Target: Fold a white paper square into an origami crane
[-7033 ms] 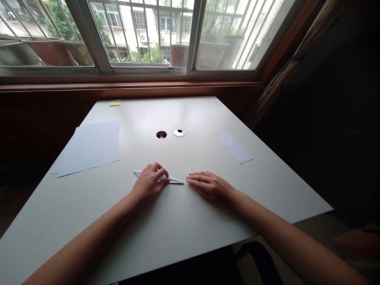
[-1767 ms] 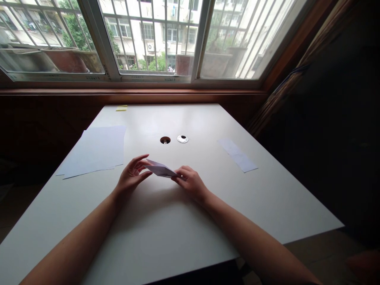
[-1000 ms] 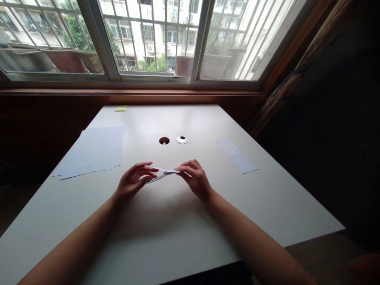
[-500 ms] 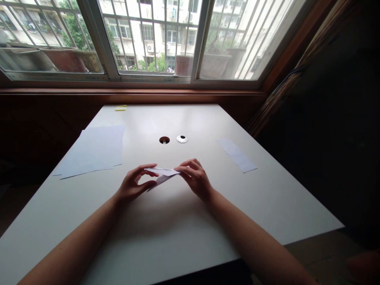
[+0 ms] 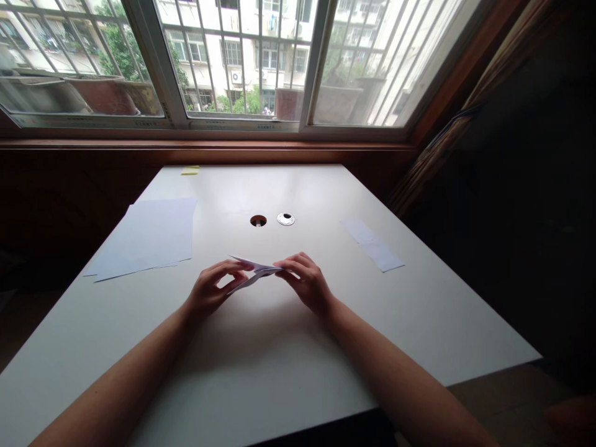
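A small folded piece of white paper (image 5: pixel 263 271) is held between my two hands, above the middle of the table. Its layers spread apart toward the left, with one flap pointing up and another slanting down. My left hand (image 5: pixel 215 287) has its fingers curled round the left side, the fingertips between the flaps and the thumb by the lower one. With thumb and fingers, my right hand (image 5: pixel 305 279) pinches the right end, where the layers come together. The paper's inner folds are partly hidden by my fingers.
On the white table (image 5: pixel 279 379), several paper sheets (image 5: pixel 149 236) lie at left and a creased paper strip (image 5: pixel 372 244) at right. Beyond my hands are a round hole (image 5: pixel 258 220) and its ring-shaped cover (image 5: pixel 285 219). Yellow slips (image 5: pixel 190 170) lie near the barred window (image 5: pixel 242 62).
The folded paper's upper flap has lifted and the layers have parted more on the left. My left fingers have shifted in between the flaps. My right hand keeps its pinch.
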`<state>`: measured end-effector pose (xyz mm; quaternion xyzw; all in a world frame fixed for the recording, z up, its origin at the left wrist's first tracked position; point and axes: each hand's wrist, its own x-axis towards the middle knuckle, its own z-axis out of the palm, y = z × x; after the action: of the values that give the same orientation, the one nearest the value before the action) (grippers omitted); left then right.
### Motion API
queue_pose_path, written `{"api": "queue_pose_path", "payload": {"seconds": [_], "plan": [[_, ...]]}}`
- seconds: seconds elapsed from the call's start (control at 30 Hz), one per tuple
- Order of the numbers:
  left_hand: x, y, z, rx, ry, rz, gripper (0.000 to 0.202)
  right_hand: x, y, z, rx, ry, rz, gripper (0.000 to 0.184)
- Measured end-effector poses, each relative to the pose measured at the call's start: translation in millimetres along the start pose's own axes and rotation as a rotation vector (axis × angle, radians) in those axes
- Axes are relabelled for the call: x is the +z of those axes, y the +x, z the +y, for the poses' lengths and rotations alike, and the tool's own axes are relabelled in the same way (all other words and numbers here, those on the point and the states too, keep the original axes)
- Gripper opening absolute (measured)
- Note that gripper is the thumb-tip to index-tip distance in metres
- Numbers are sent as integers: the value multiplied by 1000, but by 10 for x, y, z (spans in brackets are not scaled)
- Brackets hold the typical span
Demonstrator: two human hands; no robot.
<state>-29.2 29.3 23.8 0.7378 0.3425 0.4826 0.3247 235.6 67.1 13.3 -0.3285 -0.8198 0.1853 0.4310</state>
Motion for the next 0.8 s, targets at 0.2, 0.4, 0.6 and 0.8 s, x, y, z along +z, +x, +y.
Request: {"api": "queue_pose_path", "payload": {"seconds": [0.2, 0.4, 0.6, 0.8], "plan": [[-17, -18, -25, 57, 75, 5, 26, 15, -18, -16, 38, 50, -7, 19], [60, 5, -2, 170, 267, 46, 39, 36, -25, -84, 95, 169, -51, 18], [103, 18, -49, 185, 272, 127, 16, 124, -31, -113, 155, 278, -133, 19], [99, 4, -67, 79, 150, 178, 10, 192, -36, -107, 262, 459, -226, 25]]}}
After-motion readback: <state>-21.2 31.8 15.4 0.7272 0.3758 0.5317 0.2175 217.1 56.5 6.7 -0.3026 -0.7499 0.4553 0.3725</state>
